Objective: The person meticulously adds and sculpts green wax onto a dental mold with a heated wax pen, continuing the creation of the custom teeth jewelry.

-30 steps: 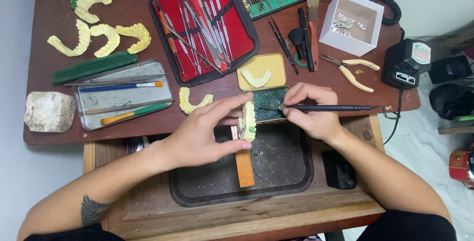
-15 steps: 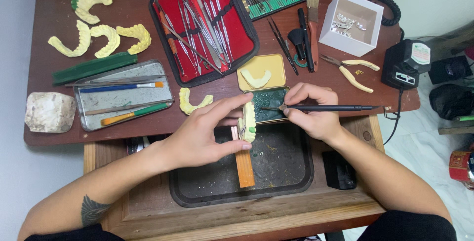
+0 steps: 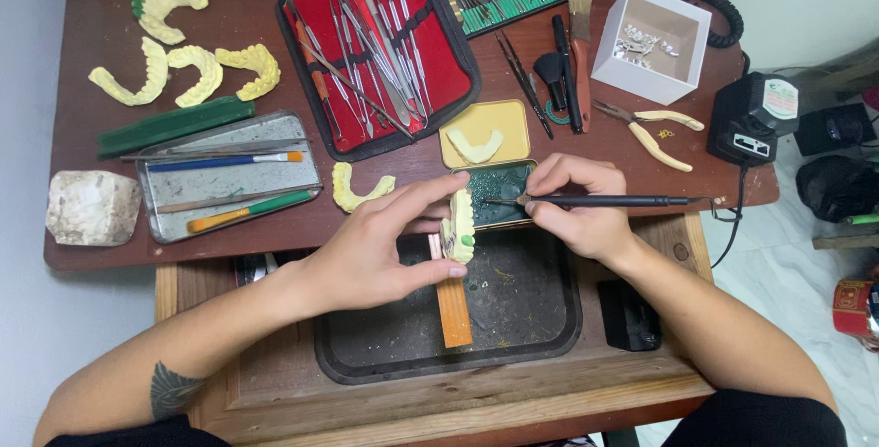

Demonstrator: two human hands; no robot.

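Observation:
My left hand (image 3: 380,250) pinches a pale yellow dental cast (image 3: 459,225) between thumb and fingers, held upright over the dark tray (image 3: 536,319). An orange wooden block (image 3: 452,305) lies just under that hand. My right hand (image 3: 581,209) grips a thin black instrument (image 3: 632,201) like a pen. Its tip reaches left into a small tin of dark green wax (image 3: 499,192), right beside the cast.
A red instrument case (image 3: 380,49) lies open at the back. Several yellow casts (image 3: 174,67), a metal tray with brushes (image 3: 224,186), a white stone (image 3: 92,207), a white box (image 3: 652,39), pliers (image 3: 655,131) and a black device (image 3: 755,117) crowd the brown table.

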